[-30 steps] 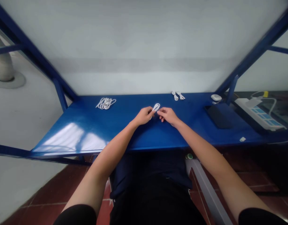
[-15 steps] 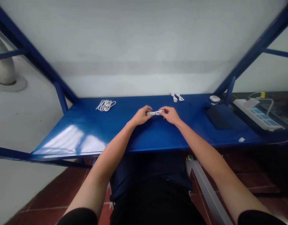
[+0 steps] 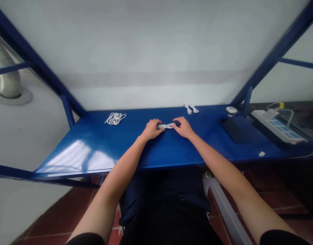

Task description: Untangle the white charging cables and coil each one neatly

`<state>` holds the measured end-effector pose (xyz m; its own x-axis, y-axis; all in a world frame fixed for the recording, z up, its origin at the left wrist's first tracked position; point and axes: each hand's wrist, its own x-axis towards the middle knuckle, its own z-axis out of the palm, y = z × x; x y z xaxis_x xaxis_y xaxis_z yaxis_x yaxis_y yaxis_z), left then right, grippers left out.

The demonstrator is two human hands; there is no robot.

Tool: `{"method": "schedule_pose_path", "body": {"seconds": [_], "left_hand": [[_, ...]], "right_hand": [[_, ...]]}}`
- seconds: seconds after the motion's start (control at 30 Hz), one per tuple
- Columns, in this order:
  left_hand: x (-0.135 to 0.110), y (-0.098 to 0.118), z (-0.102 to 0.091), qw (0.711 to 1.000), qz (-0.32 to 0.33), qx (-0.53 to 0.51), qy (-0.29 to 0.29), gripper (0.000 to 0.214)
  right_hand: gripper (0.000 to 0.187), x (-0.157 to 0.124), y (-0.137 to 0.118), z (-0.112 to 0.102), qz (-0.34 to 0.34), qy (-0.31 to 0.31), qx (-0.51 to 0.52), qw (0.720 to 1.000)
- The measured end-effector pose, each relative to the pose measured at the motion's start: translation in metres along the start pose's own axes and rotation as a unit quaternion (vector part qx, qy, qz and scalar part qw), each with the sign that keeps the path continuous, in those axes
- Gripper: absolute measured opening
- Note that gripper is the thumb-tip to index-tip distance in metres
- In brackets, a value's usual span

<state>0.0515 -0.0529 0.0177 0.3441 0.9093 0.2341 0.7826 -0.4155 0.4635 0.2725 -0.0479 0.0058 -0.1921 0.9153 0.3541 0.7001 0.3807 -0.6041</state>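
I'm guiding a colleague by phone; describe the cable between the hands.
Find the blue table. Near its middle, between the left hand and right hand, is a white cable bundle. Unlike the loose coil leftward and the paired bundles behind, it has a hand at each end.

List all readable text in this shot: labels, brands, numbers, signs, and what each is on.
None readable.
White power strip: any print on its blue sections is too small and blurred.
Round green-and-white item below the table edge: any marking is too small to read.
Tied white cable bundle: no lettering visible.
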Motion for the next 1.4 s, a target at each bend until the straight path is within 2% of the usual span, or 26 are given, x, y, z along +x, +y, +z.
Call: {"method": "schedule_pose_path", "body": {"seconds": [0.1, 0.17, 0.3, 0.37, 0.5, 0.73, 1.13, 1.3, 1.4], "left_hand": [[0.0, -0.01, -0.01, 1.0, -0.017, 0.005, -0.004, 0.053], [-0.001, -0.018, -0.016, 0.999, -0.035, 0.023, -0.02, 0.07], [-0.003, -0.03, -0.018, 0.99, -0.075, 0.078, -0.093, 0.105], [-0.004, -0.031, -0.016, 0.983, -0.092, 0.1, -0.123, 0.112], [-0.004, -0.026, -0.013, 0.973, -0.104, 0.135, -0.154, 0.112], [-0.005, -0.024, -0.014, 0.97, -0.103, 0.155, -0.158, 0.112], [-0.004, -0.025, -0.013, 0.977, -0.099, 0.125, -0.144, 0.113], [-0.004, -0.025, -0.014, 0.978, -0.099, 0.12, -0.139, 0.112], [-0.004, -0.025, -0.013, 0.979, -0.097, 0.119, -0.137, 0.111]], "right_hand": [[0.053, 0.001, 0.006, -0.015, 0.011, -0.035, -0.031, 0.999], [0.065, 0.001, 0.009, -0.026, 0.029, -0.082, -0.066, 0.994], [0.095, 0.001, 0.013, -0.037, 0.075, -0.185, -0.145, 0.969], [0.102, 0.0, 0.012, -0.035, 0.092, -0.22, -0.18, 0.954], [0.101, 0.0, 0.007, -0.03, 0.107, -0.259, -0.218, 0.935], [0.101, -0.001, 0.007, -0.029, 0.101, -0.263, -0.237, 0.93], [0.103, -0.001, 0.015, -0.023, 0.076, -0.267, -0.247, 0.928], [0.097, -0.006, 0.016, -0.022, 0.046, -0.209, -0.253, 0.943], [0.096, -0.008, 0.017, -0.022, 0.043, -0.199, -0.251, 0.946]]}}
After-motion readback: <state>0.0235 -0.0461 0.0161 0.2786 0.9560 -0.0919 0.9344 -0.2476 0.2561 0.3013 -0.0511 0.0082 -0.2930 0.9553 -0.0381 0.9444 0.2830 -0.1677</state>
